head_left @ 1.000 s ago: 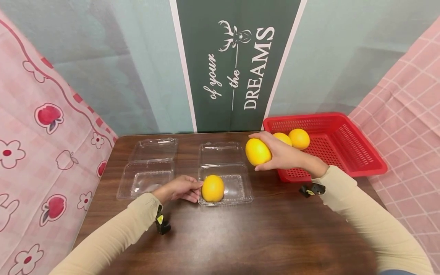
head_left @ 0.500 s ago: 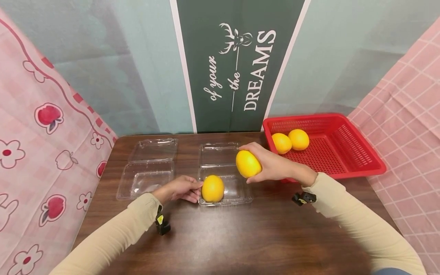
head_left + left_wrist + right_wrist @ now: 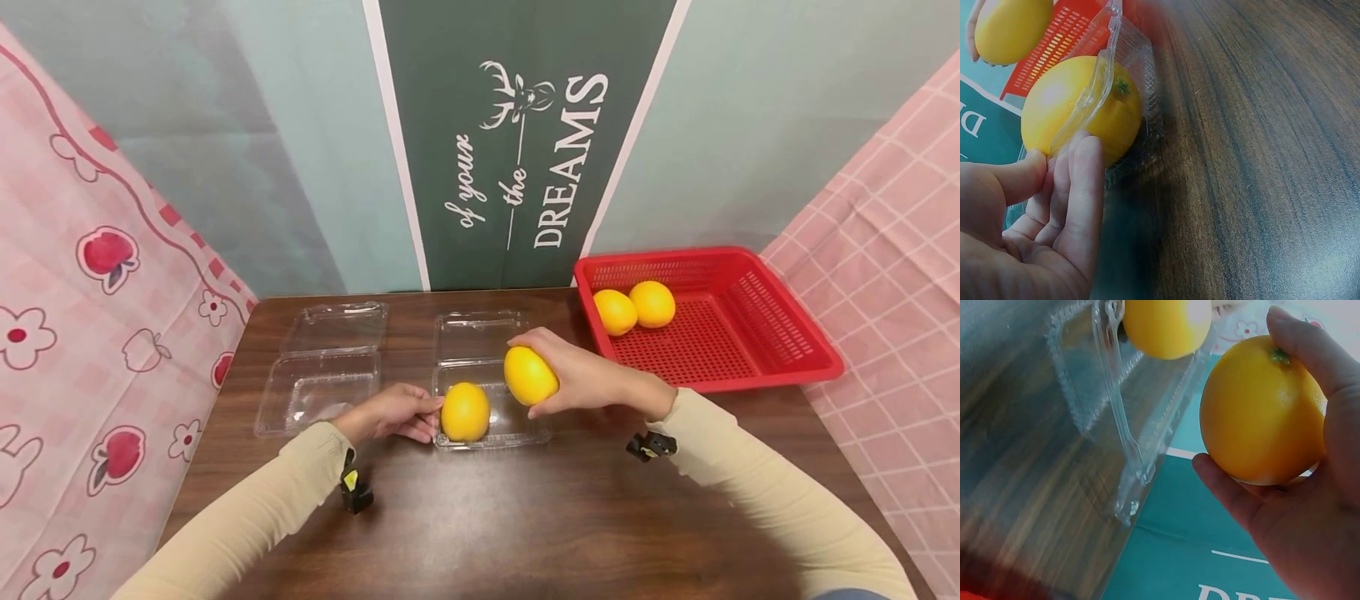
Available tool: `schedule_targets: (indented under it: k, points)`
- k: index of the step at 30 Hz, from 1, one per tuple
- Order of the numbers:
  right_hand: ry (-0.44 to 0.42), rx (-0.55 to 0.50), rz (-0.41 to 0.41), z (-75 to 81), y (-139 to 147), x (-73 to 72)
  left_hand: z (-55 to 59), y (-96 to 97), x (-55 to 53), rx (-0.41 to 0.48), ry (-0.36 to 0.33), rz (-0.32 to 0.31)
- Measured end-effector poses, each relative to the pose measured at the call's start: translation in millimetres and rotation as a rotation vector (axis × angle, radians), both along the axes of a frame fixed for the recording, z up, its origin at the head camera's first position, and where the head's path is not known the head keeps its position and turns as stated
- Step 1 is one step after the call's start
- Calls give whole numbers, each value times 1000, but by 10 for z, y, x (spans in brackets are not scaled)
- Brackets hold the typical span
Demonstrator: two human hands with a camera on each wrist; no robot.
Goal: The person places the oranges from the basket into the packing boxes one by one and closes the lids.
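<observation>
The left hand [image 3: 399, 411] pinched the left edge of the clear clamshell [image 3: 516, 418], just beside the seated orange [image 3: 465, 412]. The held orange [image 3: 529, 376], between thumb and curled fingers of the right hand [image 3: 579, 372], had moved left, away from the red basket [image 3: 712, 346], to above the clamshell.

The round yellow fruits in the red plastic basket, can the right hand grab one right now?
Probably not: the right hand holds another round yellow fruit, though the red plastic basket is open on top.
</observation>
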State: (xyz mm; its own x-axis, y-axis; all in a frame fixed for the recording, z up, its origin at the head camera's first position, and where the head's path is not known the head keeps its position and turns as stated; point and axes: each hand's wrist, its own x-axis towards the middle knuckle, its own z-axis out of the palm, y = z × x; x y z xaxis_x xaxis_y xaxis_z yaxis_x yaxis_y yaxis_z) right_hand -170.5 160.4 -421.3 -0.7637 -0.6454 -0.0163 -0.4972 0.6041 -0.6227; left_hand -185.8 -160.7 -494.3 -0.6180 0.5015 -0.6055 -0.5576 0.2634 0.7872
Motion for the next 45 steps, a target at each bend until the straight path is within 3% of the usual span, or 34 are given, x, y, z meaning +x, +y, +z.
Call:
schedule_targets:
  k: [17, 45]
  points:
    - [43, 30, 26, -314, -142, 65, -33, -1, -5, 7, 5, 0]
    - [66, 69, -4, -617, -249, 79, -23, 3, -12, -2, 5, -10]
